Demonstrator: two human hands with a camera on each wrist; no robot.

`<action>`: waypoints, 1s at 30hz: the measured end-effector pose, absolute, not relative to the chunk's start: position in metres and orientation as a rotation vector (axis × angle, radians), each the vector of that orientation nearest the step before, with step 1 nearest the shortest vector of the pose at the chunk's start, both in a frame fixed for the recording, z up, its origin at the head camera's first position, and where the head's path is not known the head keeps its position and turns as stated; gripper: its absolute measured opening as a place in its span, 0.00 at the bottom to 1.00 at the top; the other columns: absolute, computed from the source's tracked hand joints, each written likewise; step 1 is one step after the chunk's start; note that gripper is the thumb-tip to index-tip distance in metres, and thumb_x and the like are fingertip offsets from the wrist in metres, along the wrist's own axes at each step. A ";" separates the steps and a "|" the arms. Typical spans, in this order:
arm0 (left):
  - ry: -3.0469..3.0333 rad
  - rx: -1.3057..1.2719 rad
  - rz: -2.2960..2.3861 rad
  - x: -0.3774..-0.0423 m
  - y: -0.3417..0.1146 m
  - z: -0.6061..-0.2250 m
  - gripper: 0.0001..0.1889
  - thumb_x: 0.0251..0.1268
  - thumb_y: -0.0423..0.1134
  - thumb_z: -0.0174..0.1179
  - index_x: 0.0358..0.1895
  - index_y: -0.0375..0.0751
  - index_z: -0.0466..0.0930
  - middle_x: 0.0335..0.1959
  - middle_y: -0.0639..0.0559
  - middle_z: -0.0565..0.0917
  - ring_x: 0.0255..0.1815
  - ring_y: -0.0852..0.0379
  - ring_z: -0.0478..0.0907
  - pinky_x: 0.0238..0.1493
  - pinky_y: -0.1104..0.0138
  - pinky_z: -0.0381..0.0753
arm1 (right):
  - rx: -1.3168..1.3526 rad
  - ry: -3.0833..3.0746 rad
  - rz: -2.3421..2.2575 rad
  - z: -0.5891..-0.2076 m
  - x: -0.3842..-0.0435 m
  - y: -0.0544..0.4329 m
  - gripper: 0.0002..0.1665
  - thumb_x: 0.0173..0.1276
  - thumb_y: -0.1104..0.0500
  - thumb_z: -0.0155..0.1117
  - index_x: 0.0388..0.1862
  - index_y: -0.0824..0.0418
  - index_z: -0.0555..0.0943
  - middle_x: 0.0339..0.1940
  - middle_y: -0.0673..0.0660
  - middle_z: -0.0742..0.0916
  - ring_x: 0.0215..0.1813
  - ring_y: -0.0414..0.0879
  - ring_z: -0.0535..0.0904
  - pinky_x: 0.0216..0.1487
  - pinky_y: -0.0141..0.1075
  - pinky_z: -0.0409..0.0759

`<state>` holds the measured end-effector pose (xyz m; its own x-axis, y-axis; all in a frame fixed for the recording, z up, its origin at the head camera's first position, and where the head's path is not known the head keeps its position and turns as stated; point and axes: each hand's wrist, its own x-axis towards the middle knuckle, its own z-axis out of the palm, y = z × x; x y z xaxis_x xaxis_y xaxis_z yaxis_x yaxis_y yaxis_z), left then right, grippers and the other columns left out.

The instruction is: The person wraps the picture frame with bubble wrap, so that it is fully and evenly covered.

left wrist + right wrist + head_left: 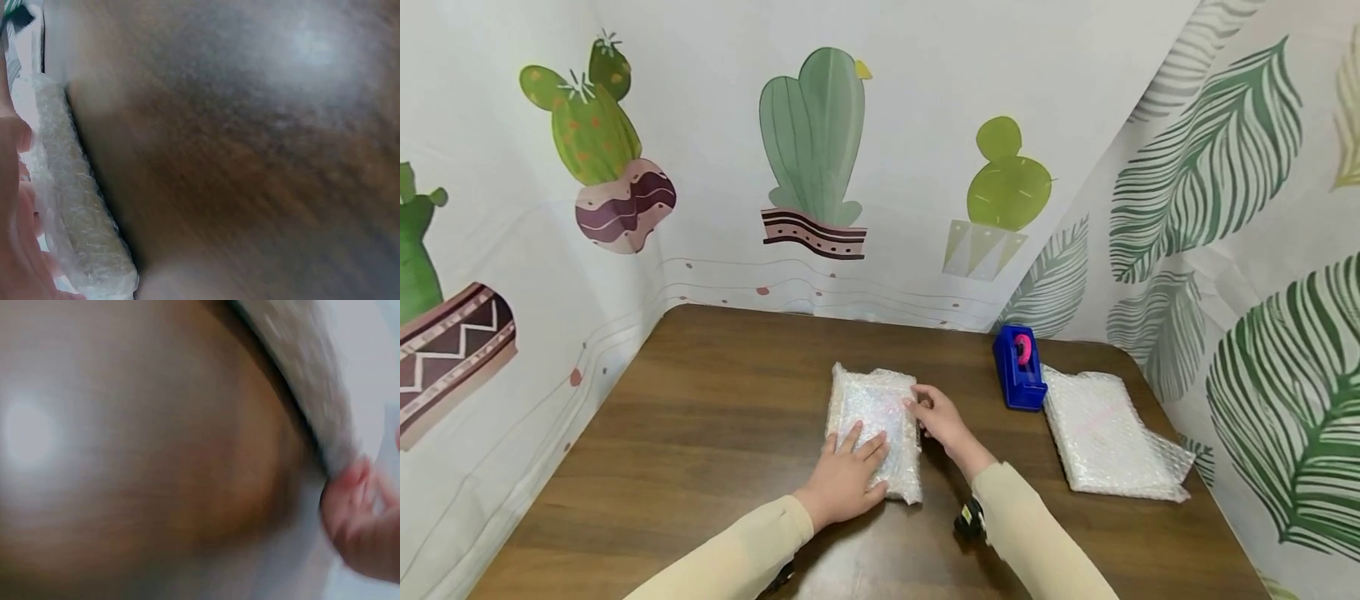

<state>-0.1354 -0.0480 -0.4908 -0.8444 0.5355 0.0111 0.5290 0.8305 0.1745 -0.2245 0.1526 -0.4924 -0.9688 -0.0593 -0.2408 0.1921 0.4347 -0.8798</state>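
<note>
A flat, rectangular bubble-wrapped package (868, 400) lies on the brown table near its middle. Spread across its lower left part, my left hand (846, 475) rests with straight fingers; its fingers also show at the left edge of the left wrist view, beside the wrap's long side (81, 206). At the package's upper right edge, my right hand (942, 417) grips with curled fingers and thumb. Faint pink shows through or on the wrap near those fingertips. The right wrist view is blurred, with my right hand (359, 519) touching the wrapped edge (312, 375). What is inside the wrap is unclear.
A blue tape dispenser (1019, 375) with a pink roll stands at the back right. Beside it lies another bubble-wrapped package (1105, 442), a loose flap sticking out to the right. Cloth printed with cacti and leaves (910, 167) hangs around the table (715, 400).
</note>
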 end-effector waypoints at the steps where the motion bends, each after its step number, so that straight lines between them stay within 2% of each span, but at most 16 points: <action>1: 2.990 0.872 0.261 -0.136 -0.047 -0.490 0.30 0.71 0.56 0.56 0.71 0.46 0.75 0.76 0.53 0.74 0.79 0.36 0.66 0.71 0.35 0.70 | 0.115 2.507 -1.529 -0.491 -0.216 0.151 0.30 0.75 0.56 0.63 0.71 0.67 0.72 0.34 0.56 0.79 0.33 0.44 0.74 0.33 0.33 0.74; 4: 3.032 0.863 0.276 -0.138 -0.046 -0.489 0.30 0.67 0.56 0.59 0.68 0.45 0.77 0.75 0.49 0.74 0.76 0.35 0.69 0.68 0.35 0.72 | 0.096 2.604 -1.449 -0.486 -0.189 0.149 0.37 0.71 0.56 0.66 0.71 0.75 0.67 0.45 0.66 0.80 0.43 0.52 0.77 0.41 0.37 0.78; 6: 3.042 0.841 0.302 -0.139 -0.046 -0.490 0.31 0.64 0.56 0.61 0.67 0.44 0.77 0.75 0.46 0.73 0.76 0.35 0.69 0.67 0.35 0.73 | 0.078 2.603 -1.402 -0.484 -0.174 0.147 0.41 0.68 0.56 0.68 0.71 0.79 0.65 0.49 0.69 0.79 0.47 0.55 0.77 0.42 0.39 0.79; 9: 3.043 0.816 0.327 -0.140 -0.046 -0.490 0.32 0.63 0.56 0.63 0.67 0.44 0.76 0.74 0.43 0.73 0.75 0.36 0.70 0.68 0.36 0.73 | 0.054 2.552 -1.394 -0.483 -0.157 0.146 0.43 0.67 0.58 0.68 0.72 0.81 0.63 0.47 0.69 0.77 0.43 0.54 0.76 0.33 0.39 0.82; 11: 3.048 0.813 0.331 -0.141 -0.047 -0.489 0.33 0.62 0.57 0.64 0.67 0.45 0.76 0.73 0.43 0.75 0.75 0.38 0.71 0.68 0.37 0.73 | 0.045 2.514 -1.417 -0.484 -0.151 0.146 0.40 0.68 0.59 0.68 0.71 0.80 0.65 0.46 0.68 0.78 0.40 0.51 0.78 0.28 0.38 0.83; 15: 3.047 0.775 0.499 -0.138 -0.054 -0.483 0.36 0.64 0.58 0.65 0.69 0.40 0.74 0.74 0.42 0.75 0.76 0.40 0.70 0.71 0.38 0.72 | 0.031 2.454 -1.492 -0.488 -0.145 0.145 0.32 0.70 0.62 0.66 0.69 0.76 0.71 0.47 0.69 0.83 0.36 0.47 0.83 0.27 0.38 0.86; 18: 2.956 0.607 0.883 -0.137 -0.068 -0.478 0.37 0.67 0.52 0.65 0.72 0.31 0.70 0.75 0.34 0.71 0.77 0.35 0.68 0.75 0.38 0.68 | 0.051 2.454 -1.505 -0.491 -0.142 0.146 0.32 0.71 0.62 0.66 0.69 0.76 0.72 0.53 0.71 0.84 0.36 0.45 0.82 0.29 0.37 0.85; 21: 2.734 0.303 1.339 -0.136 -0.087 -0.475 0.35 0.71 0.41 0.63 0.74 0.26 0.64 0.75 0.28 0.68 0.76 0.30 0.66 0.77 0.40 0.64 | 0.072 2.466 -1.510 -0.491 -0.141 0.146 0.34 0.71 0.61 0.66 0.71 0.77 0.70 0.57 0.73 0.83 0.35 0.43 0.80 0.31 0.35 0.83; 25: 2.330 -0.035 1.736 -0.135 -0.109 -0.478 0.32 0.70 0.30 0.59 0.74 0.20 0.62 0.74 0.25 0.67 0.74 0.31 0.70 0.74 0.44 0.71 | 0.087 2.449 -1.547 -0.491 -0.141 0.146 0.34 0.71 0.62 0.66 0.71 0.77 0.70 0.57 0.74 0.83 0.34 0.43 0.79 0.30 0.35 0.82; 30: 1.996 -0.167 1.893 -0.132 -0.117 -0.488 0.32 0.69 0.27 0.57 0.73 0.16 0.59 0.73 0.22 0.67 0.70 0.38 0.75 0.67 0.55 0.82 | 0.102 2.440 -1.537 -0.490 -0.141 0.146 0.34 0.72 0.62 0.65 0.71 0.77 0.70 0.58 0.73 0.83 0.34 0.43 0.79 0.30 0.35 0.81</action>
<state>-0.1322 -0.1166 -0.4879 -0.9195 0.1739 -0.3526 -0.3429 0.0841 0.9356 -0.1415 0.1462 -0.4902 -0.9650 -0.0759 -0.2511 0.1937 0.4395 -0.8771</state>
